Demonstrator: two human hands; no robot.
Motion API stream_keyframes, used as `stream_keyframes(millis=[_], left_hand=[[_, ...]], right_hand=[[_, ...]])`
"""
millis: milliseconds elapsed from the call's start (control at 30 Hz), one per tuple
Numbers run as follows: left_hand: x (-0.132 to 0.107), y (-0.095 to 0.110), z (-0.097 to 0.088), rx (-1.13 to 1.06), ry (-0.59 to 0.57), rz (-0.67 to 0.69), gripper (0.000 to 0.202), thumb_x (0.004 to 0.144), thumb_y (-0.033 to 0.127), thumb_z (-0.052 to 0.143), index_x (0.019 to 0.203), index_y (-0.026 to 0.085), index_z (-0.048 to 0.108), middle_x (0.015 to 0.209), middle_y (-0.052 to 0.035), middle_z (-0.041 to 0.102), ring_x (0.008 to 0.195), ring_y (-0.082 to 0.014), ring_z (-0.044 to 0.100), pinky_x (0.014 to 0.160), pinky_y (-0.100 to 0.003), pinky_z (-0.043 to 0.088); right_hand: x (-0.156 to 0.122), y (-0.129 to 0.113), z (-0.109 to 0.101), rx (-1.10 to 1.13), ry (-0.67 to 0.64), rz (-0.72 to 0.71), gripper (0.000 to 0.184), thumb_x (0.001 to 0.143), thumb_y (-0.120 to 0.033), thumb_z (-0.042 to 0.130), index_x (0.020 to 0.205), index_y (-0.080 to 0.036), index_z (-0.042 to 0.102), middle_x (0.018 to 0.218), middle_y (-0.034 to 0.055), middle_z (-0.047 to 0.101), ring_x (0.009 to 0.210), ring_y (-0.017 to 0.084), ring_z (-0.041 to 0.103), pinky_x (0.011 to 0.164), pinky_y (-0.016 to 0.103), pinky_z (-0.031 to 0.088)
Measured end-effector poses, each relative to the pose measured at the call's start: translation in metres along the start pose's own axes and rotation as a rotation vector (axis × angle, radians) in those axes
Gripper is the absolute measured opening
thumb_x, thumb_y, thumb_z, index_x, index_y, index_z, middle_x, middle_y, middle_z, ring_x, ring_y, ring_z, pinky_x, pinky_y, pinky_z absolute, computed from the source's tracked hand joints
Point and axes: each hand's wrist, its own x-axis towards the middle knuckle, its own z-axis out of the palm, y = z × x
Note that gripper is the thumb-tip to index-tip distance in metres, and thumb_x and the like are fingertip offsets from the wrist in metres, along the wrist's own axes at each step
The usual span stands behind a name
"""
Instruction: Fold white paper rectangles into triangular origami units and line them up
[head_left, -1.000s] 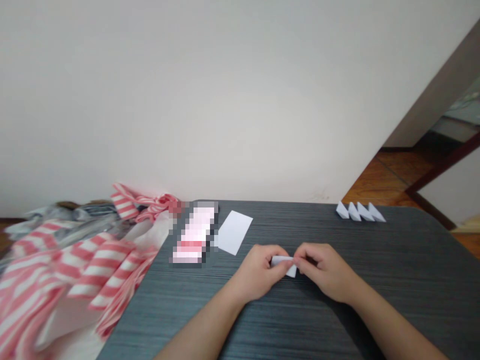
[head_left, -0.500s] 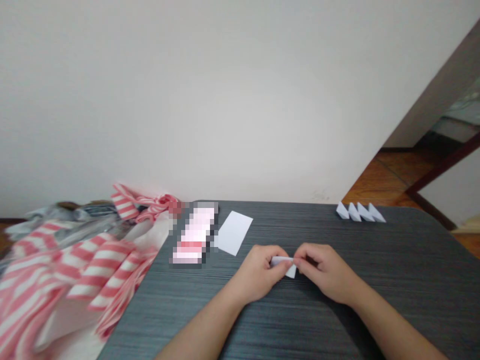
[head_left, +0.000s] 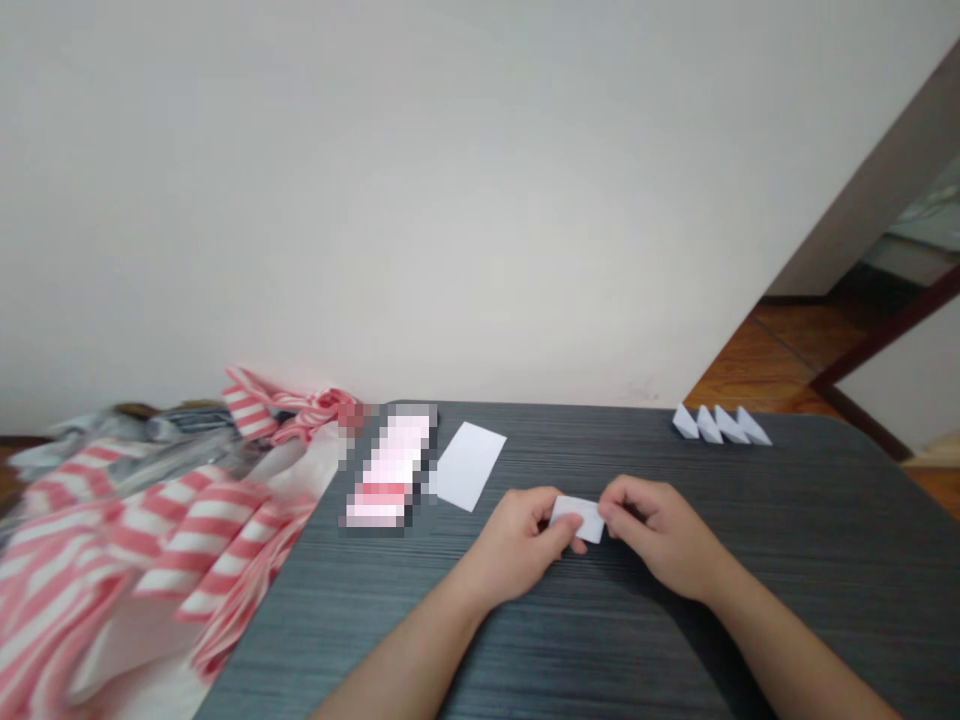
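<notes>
Both my hands meet over the middle of a dark grey table point(head_left: 675, 640). Between them is a small folded white paper piece point(head_left: 579, 517). My left hand point(head_left: 521, 545) pinches its left side with thumb and fingertips. My right hand point(head_left: 660, 535) pinches its right side, fingers curled. The paper's flat face is tilted up toward the camera. A flat white paper sheet point(head_left: 470, 464) lies on the table just beyond my left hand.
Several small folded white paper triangles point(head_left: 720, 424) stand in a row at the table's far right edge. A blurred pink and white object point(head_left: 390, 465) lies left of the sheet. Red and white striped cloth point(head_left: 150, 540) is heaped at the left. A white wall stands behind.
The paper piece has been turned or unfolded so a wider flat face now shows. Both hands stayed in nearly the same place.
</notes>
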Motion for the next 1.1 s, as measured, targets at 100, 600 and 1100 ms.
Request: stream_keyframes(millis=[100,600,1100], left_hand=[[0.000,0.001,0.001,-0.013,-0.004,0.001,0.030,0.093,0.034,0.051,0.080,0.013,0.067,0.075,-0.0061,0.073,0.057,-0.0120,0.057,0.053,-0.021,0.038],[-0.001,0.008,-0.002,0.001,0.038,0.007,0.034,0.093,0.035,0.051,0.071,0.014,0.066,0.064,-0.0014,0.066,0.053,-0.0100,0.054,0.053,-0.020,0.040],[0.006,-0.009,0.007,-0.398,0.089,0.017,0.040,0.094,0.049,0.045,0.084,0.013,0.061,0.073,-0.0073,0.070,0.050,-0.0108,0.054,0.050,-0.022,0.042]], right_hand=[[-0.001,0.004,-0.001,0.022,0.028,0.020,0.022,0.091,-0.025,0.052,0.070,-0.019,0.056,0.065,-0.0017,0.057,0.063,0.014,0.052,0.060,0.025,0.040],[0.000,0.003,0.000,0.041,0.016,-0.034,0.017,0.092,-0.026,0.055,0.082,-0.018,0.067,0.075,0.0025,0.065,0.070,0.016,0.059,0.065,0.026,0.045],[-0.007,0.017,0.005,0.059,0.114,-0.117,0.020,0.088,-0.026,0.063,0.104,-0.021,0.074,0.086,0.0047,0.078,0.070,0.018,0.071,0.067,0.027,0.054]])
